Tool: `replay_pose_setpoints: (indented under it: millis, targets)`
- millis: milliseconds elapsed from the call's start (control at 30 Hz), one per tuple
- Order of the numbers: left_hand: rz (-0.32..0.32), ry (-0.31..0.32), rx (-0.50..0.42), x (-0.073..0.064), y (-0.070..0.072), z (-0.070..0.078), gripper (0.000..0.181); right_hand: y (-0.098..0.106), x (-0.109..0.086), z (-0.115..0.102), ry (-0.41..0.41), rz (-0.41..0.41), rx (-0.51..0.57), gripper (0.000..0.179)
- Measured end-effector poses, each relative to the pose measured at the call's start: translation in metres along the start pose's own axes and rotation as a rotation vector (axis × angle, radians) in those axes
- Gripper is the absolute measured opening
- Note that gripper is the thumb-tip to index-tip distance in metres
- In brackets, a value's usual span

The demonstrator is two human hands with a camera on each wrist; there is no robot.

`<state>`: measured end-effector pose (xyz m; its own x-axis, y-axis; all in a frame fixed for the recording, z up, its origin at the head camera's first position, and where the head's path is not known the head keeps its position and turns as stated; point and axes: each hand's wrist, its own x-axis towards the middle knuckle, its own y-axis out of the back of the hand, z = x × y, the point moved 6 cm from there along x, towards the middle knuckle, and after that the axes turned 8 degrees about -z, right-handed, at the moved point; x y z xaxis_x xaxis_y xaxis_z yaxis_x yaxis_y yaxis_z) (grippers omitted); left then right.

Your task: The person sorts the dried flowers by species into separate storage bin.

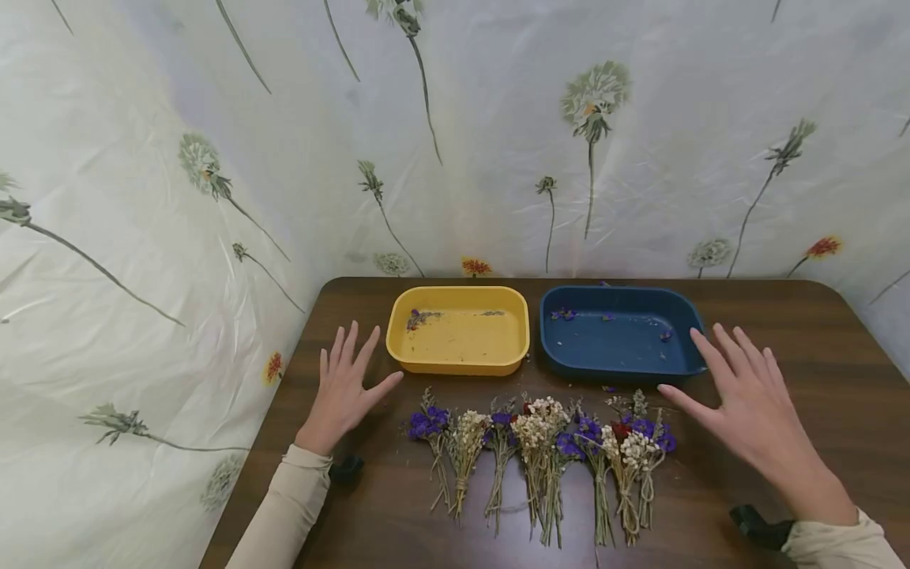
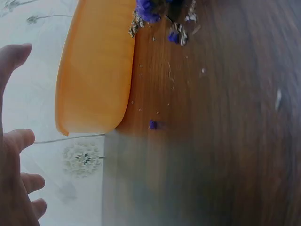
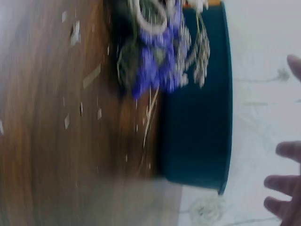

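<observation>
Spread fingers mark my left hand (image 1: pixel 344 395), which hovers by the left end of a yellow tray (image 1: pixel 458 368) and holds nothing. On the other side, my right hand (image 1: pixel 750 403) is also spread and empty, near the right end of a blue tray (image 1: pixel 618 367); whether its fingertips touch the rim I cannot tell. Between the hands, several small bunches of dried flowers lie in a row, among them a purple one (image 1: pixel 429 425), a cream one (image 1: pixel 467 438) and a white one (image 1: pixel 638 450). Some have twine round their stems.
Purple petals and crumbs lie in both trays, and bits are scattered on the brown wooden table (image 1: pixel 398 506). A flower-printed sheet (image 1: pixel 483 158) hangs behind and to the left. Dark straps (image 1: pixel 759 528) show at both wrists.
</observation>
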<state>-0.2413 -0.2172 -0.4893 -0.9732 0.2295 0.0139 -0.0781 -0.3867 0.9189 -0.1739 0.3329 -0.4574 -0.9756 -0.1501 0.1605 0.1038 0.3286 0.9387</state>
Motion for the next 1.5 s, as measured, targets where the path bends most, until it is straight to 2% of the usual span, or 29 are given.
replay_pose_setpoints:
  millis: [200, 333, 600, 700, 867, 1033, 1233, 1367, 1500]
  targets:
    - [-0.051, 0.036, -0.267, 0.008, -0.012, -0.008, 0.088, 0.004, -0.004, -0.030, 0.081, 0.156, 0.043, 0.078]
    - [-0.053, 0.031, -0.428, 0.017, -0.019, -0.012, 0.086, 0.000, -0.010, -0.049, 0.132, 0.215, 0.058, 0.066]
    - [-0.018, 0.027, -0.741, 0.035, -0.034, -0.016, 0.079, -0.018, -0.018, -0.076, 0.162, 0.168, 0.092, 0.060]
    - [0.003, 0.009, -0.831, 0.041, -0.035, -0.014, 0.078, -0.026, -0.019, -0.086, 0.168, 0.152, 0.108, 0.059]
    - [-0.015, -0.023, -0.950, 0.047, -0.040, -0.012, 0.079, -0.034, -0.021, -0.103, 0.186, 0.128, 0.143, 0.056]
    - [-0.045, -0.025, -1.016, 0.048, -0.045, -0.014, 0.080, -0.043, -0.023, -0.121, 0.207, 0.074, 0.214, 0.047]
    - [-0.048, -0.039, -0.996, 0.048, -0.045, -0.015, 0.079, -0.055, -0.022, -0.138, 0.242, 0.019, 0.298, 0.038]
    - [-0.036, -0.033, -0.970, 0.047, -0.045, -0.016, 0.073, -0.061, -0.021, -0.149, 0.251, 0.020, 0.281, 0.035]
    - [-0.021, -0.040, -0.963, 0.048, -0.044, -0.015, 0.070, -0.069, -0.019, -0.157, 0.221, -0.012, 0.231, 0.035]
